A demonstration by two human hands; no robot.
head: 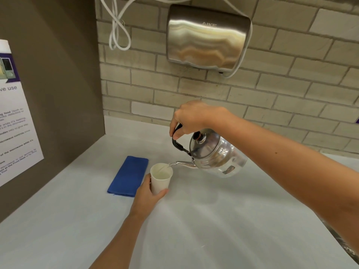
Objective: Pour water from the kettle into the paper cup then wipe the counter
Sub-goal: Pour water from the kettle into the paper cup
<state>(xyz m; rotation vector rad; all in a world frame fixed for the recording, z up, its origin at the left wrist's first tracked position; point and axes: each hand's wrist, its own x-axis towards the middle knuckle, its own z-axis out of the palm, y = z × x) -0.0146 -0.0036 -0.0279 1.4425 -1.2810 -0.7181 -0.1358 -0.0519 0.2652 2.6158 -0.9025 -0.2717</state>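
Observation:
A shiny steel kettle (217, 154) hangs tilted to the left above the white counter (194, 220). My right hand (192, 117) grips its black handle from above. The thin spout reaches over the rim of a white paper cup (160, 178), and a stream of water runs into it. My left hand (148, 195) wraps the cup's lower left side and holds it on the counter. A folded blue cloth (129, 175) lies flat just left of the cup, partly behind my left hand.
A steel hand dryer (207, 37) with a white cord is mounted on the brick wall above. A brown side panel (64, 94) with a printed notice closes off the left. A metal sink edge (340, 241) shows at the right.

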